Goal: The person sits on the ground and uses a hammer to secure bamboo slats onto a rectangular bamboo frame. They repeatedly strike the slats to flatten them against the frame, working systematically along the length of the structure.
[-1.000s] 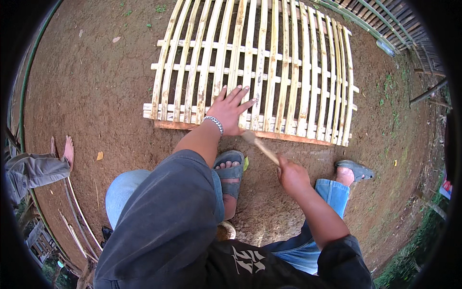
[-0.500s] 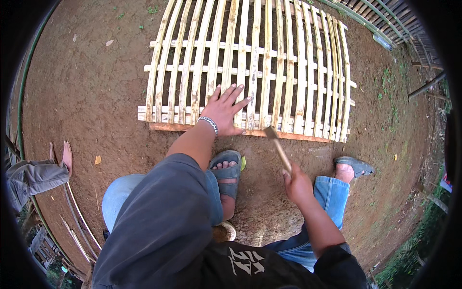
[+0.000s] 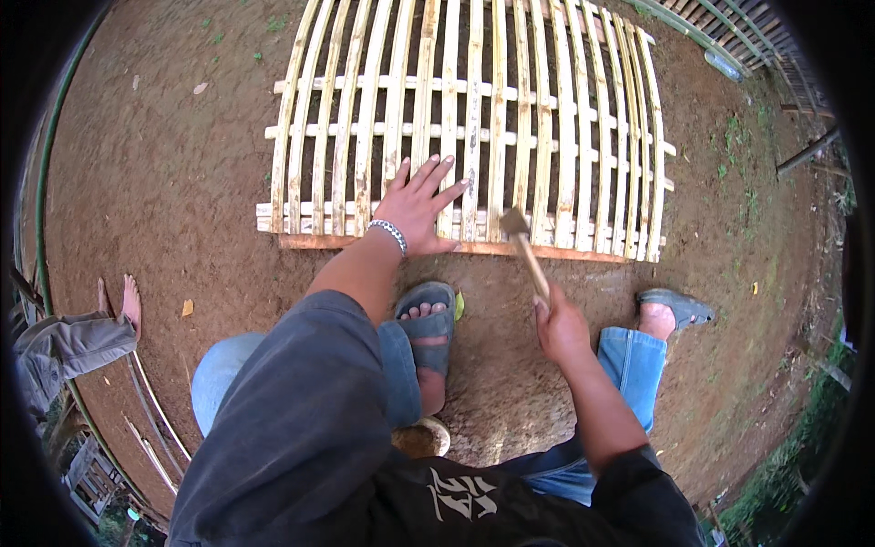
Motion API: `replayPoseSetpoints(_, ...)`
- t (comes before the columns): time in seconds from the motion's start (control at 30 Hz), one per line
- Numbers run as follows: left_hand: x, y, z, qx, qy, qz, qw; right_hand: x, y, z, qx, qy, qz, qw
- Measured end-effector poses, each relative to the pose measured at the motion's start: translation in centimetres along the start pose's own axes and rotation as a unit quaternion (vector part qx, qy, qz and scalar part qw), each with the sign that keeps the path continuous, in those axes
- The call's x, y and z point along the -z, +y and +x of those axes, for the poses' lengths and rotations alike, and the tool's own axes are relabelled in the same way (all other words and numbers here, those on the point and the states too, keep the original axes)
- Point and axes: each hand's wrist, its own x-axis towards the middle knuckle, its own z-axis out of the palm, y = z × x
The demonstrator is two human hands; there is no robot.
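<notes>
A panel of pale split-bamboo slats (image 3: 395, 118) lies on the ground before me, its long slats crossed by several thinner strips. My left hand (image 3: 419, 208) is open, pressed flat on the slats near the panel's close edge, fingers spread. A reddish-brown wooden bar (image 3: 547, 252) runs under that edge. In my right hand (image 3: 563, 330) is a hammer (image 3: 531, 264), gripped by its light wooden handle. The hammer's head is over the near edge, to the right of my left hand; whether it touches the slats I cannot tell.
My sandalled feet stand on brown soil (image 3: 510, 383) at the panel's near side. A round bowl-like container (image 3: 441, 439) is partly hidden below me. At left are another person's bare foot (image 3: 132, 299) and loose thin sticks (image 3: 160, 410). A plastic bottle (image 3: 723, 66) lies by a bamboo fence.
My right hand and the hammer have moved slightly away from me, with the hammer's head now farther over the slats. The left hand stays spread at the same place on the panel.
</notes>
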Motion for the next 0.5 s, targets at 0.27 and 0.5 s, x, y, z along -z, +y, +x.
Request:
replayPoseSetpoints(0.27, -0.3, -0.1, 0.1, -0.003, -0.005, 0.006, 1.0, -1.3, 0.8, -0.4, -0.017, -0.01, 0.0, 1.0)
replayPoseSetpoints(0.5, -0.7, -0.7, -0.6, 0.004, 0.004, 0.012, 1.0, 4.2, -5.1, -0.1, 0.06, 0.034, -0.013, 0.998)
